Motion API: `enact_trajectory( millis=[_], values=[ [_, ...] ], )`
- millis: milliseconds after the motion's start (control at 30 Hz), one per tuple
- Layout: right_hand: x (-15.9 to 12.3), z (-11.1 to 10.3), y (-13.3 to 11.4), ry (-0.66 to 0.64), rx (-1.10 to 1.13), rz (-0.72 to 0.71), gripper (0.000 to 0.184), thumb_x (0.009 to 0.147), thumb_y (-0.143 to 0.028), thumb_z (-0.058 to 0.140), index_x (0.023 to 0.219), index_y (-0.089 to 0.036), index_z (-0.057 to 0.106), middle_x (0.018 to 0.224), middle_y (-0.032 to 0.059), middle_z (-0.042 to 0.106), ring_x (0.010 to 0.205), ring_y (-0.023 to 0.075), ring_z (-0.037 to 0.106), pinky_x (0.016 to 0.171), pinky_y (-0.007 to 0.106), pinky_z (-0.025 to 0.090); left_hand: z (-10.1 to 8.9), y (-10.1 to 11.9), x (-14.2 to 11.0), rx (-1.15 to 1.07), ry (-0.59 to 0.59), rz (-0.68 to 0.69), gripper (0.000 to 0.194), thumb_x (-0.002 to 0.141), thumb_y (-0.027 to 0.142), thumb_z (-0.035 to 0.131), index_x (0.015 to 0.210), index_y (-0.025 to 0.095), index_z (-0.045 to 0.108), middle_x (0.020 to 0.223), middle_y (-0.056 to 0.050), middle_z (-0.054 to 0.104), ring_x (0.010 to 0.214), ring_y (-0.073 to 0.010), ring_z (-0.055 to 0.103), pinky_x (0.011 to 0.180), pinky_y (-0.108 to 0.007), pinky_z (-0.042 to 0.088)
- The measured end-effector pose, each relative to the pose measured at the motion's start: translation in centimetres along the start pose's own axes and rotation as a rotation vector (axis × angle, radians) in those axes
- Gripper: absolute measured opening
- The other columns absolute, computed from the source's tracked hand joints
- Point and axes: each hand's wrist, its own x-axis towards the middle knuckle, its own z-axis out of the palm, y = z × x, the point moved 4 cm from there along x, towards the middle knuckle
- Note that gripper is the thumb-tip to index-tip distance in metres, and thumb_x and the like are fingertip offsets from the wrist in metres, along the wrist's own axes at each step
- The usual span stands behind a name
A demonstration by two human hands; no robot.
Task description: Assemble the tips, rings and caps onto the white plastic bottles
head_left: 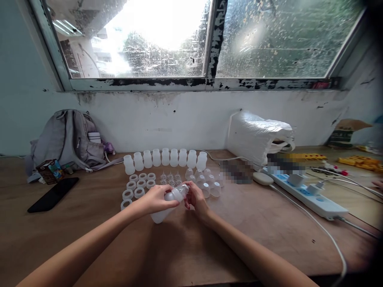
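Note:
My left hand (156,199) is wrapped round a translucent white plastic bottle (167,205), tilted above the wooden table (185,247). My right hand (196,197) has its fingers closed at the bottle's top end, on the cap or ring (181,191) there. Behind the hands stands a row of several similar bottles (165,157). White screw rings (138,185) lie at the left, small clear nipples (170,177) in the middle and clear dome caps (208,183) at the right.
A grey backpack (67,139), a small carton (49,170) and a black phone (53,194) lie at the left. A white plastic bag (257,135), a white power strip (308,195) with cables, and yellow toy pieces (359,161) are at the right. A wall and window stand behind.

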Motion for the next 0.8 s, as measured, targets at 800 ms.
enact_trajectory(
  millis=[800],
  values=[
    [0.5, 0.0, 0.4, -0.088, -0.16, 0.067, 0.031, 0.079, -0.048, 0.04, 0.089, -0.019, 0.042, 0.049, -0.0095, 0.046, 0.027, 0.0041, 0.036, 0.03, 0.016, 0.021, -11.8, -20.6, -3.4, 0.136, 0.794, -0.593, 0.061, 0.064, 0.054, 0.054, 0.101, 0.007, 0.042, 0.099, -0.013, 0.054, 0.089, -0.0252, 0.055, 0.071, -0.031, 0.043]
  ],
)
